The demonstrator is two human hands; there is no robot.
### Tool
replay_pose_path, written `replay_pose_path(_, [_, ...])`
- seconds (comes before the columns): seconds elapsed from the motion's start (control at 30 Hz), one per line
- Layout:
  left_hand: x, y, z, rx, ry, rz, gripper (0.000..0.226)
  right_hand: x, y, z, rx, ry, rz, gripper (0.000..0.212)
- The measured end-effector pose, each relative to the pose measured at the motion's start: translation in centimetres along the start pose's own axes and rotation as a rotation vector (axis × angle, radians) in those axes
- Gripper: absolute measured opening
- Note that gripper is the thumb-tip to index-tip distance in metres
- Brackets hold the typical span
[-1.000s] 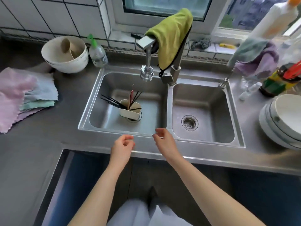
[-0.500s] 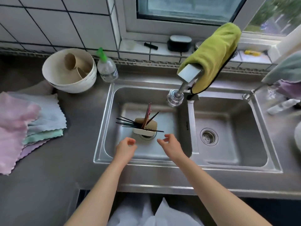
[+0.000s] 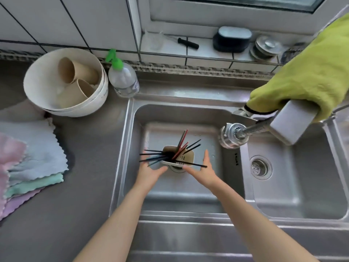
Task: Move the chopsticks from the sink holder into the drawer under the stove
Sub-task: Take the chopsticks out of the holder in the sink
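Note:
A cream holder [image 3: 186, 157] stands over the drain in the left basin of the steel sink [image 3: 130, 148]. Several dark and red chopsticks [image 3: 181, 143] fan out of it, some leaning left, some up and right. My left hand [image 3: 151, 172] is low in the basin just left of the holder, fingers spread, under the left-leaning sticks. My right hand [image 3: 203, 170] is just right of the holder, fingers apart, with one dark stick crossing over it. Neither hand grips anything. No drawer or stove is in view.
The faucet head [image 3: 231, 135] hangs over the basin's right side, a green cloth [image 3: 306, 72] draped on its arm. A white bowl with cups [image 3: 64, 82] and a spray bottle [image 3: 123, 78] stand at back left. Folded cloths [image 3: 28, 159] lie at left.
Both hands have moved forward and down into the left basin and spread open on either side of the holder. My view has leaned in closer over the sink.

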State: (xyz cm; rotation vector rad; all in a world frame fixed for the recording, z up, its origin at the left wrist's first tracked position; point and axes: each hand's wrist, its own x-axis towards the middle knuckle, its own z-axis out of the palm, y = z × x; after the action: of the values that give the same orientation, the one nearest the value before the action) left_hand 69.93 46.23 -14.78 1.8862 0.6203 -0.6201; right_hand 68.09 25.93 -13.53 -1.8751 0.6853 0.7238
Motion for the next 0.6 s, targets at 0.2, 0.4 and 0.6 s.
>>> replay_pose_path(0.2, [1.5,1.3,1.3,-0.216,0.032,0.238,0.087,3.0,-1.9,0.3,0.098,-0.009,-0.145,0.128])
replay_pose_path(0.4, [3.1,2.4,2.5,-0.410,0.007,0.265,0.074,4.8,-4.3,0.5,0.309,-0.087,-0.276,0.100])
replay_pose_path(0.6, [4.3,3.2,3.7,-0.385,0.116,0.242,0.023,5.9,-5.3,1.7,0.329,-0.034,-0.308,0.048])
